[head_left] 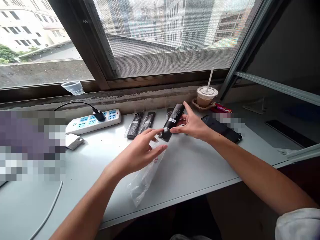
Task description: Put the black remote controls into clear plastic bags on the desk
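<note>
A black tube [173, 120] with a white label is held tilted above the grey desk [200, 170] by my right hand [193, 126], thumb and fingers gripping its sides. My left hand [142, 151] holds the mouth of a clear plastic bag [143, 180] just under the tube's lower end; the bag trails down onto the desk. Two similar black tubes in clear wrappers [140, 124] lie side by side just behind my left hand.
A white power strip [92, 122] with a black plug lies at the back left. An iced drink cup with a straw [206, 96] stands by the window. A dark phone-like slab [223, 129] lies under my right wrist. A small clear cup [73, 87] sits on the sill.
</note>
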`<state>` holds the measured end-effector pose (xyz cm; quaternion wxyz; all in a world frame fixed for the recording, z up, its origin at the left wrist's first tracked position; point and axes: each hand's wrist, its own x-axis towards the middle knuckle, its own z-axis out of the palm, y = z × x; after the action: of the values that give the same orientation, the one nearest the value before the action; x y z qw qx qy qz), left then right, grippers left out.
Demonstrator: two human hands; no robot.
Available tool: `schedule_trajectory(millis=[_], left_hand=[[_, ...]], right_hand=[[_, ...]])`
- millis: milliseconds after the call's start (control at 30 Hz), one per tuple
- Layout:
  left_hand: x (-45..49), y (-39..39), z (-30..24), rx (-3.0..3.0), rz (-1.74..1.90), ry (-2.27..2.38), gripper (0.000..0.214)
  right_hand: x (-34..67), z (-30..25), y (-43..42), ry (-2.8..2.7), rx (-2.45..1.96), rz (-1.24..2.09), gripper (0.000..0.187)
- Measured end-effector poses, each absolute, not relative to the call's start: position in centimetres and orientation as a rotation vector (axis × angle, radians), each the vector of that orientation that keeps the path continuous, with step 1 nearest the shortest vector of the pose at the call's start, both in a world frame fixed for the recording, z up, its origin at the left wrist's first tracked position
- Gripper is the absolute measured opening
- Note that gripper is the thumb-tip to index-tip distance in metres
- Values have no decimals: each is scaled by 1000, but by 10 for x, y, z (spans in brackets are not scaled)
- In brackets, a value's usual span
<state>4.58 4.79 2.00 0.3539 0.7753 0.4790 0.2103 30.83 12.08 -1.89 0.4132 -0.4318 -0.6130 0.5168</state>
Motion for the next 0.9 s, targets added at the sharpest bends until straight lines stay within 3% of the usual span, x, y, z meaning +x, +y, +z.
schedule_trajectory(millis=[533, 833, 900], left_hand=[[51, 72, 7, 1327, 705, 1165, 42], [56, 72, 7, 1351, 884, 1246, 38], [58, 71, 7, 1356, 911, 1244, 38]], right_hand=[[301, -19, 110, -1681, -665, 1526, 88], [297, -6, 101, -1905, -815, 1301, 28], [296, -4, 98, -2040, -820, 1244, 26]])
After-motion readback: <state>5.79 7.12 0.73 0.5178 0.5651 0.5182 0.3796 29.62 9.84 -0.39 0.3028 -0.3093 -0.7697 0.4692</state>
